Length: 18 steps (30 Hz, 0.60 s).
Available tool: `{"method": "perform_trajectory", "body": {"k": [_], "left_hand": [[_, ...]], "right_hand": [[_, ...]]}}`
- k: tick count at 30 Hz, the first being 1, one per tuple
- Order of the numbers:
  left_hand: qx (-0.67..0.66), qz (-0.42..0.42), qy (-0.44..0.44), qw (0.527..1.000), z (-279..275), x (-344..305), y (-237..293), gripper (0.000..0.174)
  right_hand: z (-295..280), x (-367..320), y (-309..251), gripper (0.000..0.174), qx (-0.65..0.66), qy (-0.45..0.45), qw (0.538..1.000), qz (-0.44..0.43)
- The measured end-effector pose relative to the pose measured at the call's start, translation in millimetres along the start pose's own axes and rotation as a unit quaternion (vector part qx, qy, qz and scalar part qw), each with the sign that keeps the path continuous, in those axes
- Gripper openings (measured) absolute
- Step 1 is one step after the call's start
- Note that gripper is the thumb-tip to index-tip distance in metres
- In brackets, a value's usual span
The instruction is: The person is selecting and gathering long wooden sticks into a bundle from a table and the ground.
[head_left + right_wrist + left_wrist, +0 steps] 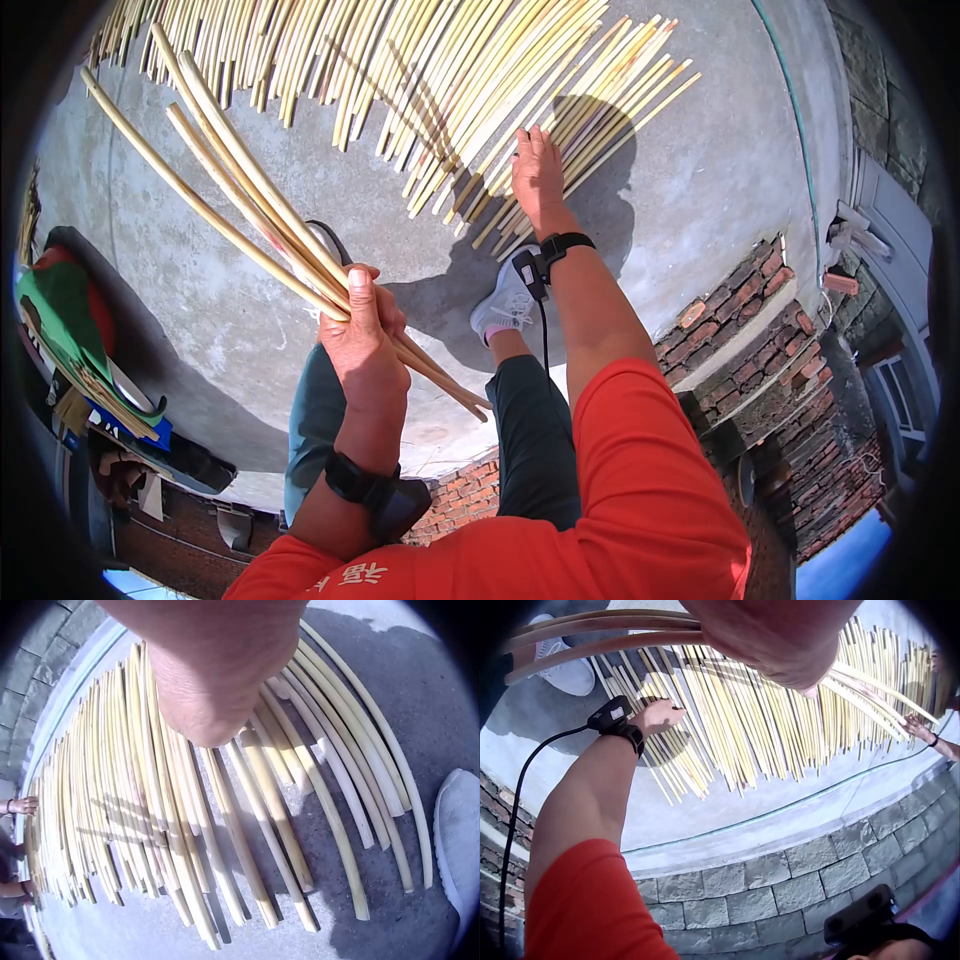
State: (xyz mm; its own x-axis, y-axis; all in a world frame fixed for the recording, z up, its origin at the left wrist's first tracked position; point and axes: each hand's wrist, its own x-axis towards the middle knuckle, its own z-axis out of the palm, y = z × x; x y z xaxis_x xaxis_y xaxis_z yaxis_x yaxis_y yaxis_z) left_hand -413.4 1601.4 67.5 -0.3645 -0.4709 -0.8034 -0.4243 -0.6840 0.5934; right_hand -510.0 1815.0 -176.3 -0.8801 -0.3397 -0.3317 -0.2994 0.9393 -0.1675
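My left hand (365,335) grips a small bundle of long, pale peeled sticks (235,130); they reach up to the left, with their short ends below the hand. Many more such sticks (480,75) lie side by side in a wide row on the concrete. Over the right end of that row, my right hand (538,180) rests on the sticks with its fingers fairly straight. In the right wrist view this hand (225,682) covers part of the sticks (346,855), and its fingertips are hidden beneath it.
My white shoe (505,305) stands on the concrete just below the row. Another person's hand (916,727) is at the row's far end. A thin green hose (800,120) runs along the right. There is a brick wall (745,310), and a green bag (65,310) at left.
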Motion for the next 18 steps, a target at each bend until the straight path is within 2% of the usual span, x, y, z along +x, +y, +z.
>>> {"method": "perform_trajectory", "body": {"k": [1,3,4,5,7,8,12,14,17,18], "left_hand": [[0.008,0.001,-0.001,1.0,0.2,-0.8,1.0,0.021],[0.015,0.003,0.0,1.0,1.3,-1.9,1.5,0.021],[0.027,0.015,-0.001,1.0,2.2,-2.2,1.4,0.021],[0.04,0.028,-0.002,0.999,2.6,-2.0,1.3,0.022],[0.037,0.031,-0.001,0.999,2.0,-1.6,0.2,0.022],[0.036,0.033,-0.001,0.999,1.6,-1.8,-0.6,0.022],[0.01,0.02,0.004,1.0,0.1,-1.8,-2.0,0.024],[0.009,0.003,-0.006,1.0,1.6,-3.0,0.0,0.027],[0.037,0.017,-0.008,0.999,2.3,-2.6,-0.2,0.029],[0.037,0.019,-0.006,0.999,2.9,-2.7,0.4,0.029]], "right_hand": [[-9.3,6.1,-3.3,0.039,0.0,0.0,1.0,0.0],[-22.4,20.3,-6.4,0.029,0.149,0.02,0.971,0.185],[-12.1,26.4,-0.9,0.014,0.103,0.159,0.971,0.143],[-4.9,34.6,9.2,0.014,0.103,0.159,0.972,0.141],[-9.0,48.4,14.3,0.008,0.168,0.155,0.948,0.22],[-9.0,53.5,13.5,0.008,0.186,0.206,0.935,0.219],[-16.9,76.8,-0.4,0.007,0.203,0.159,0.935,0.243],[5.0,89.3,-1.5,0.011,0.33,0.134,0.893,0.274],[39.1,99.9,4.4,0.014,0.342,0.081,0.883,0.313],[31.1,101.9,-0.2,0.012,0.309,0.062,0.887,0.336]]}}
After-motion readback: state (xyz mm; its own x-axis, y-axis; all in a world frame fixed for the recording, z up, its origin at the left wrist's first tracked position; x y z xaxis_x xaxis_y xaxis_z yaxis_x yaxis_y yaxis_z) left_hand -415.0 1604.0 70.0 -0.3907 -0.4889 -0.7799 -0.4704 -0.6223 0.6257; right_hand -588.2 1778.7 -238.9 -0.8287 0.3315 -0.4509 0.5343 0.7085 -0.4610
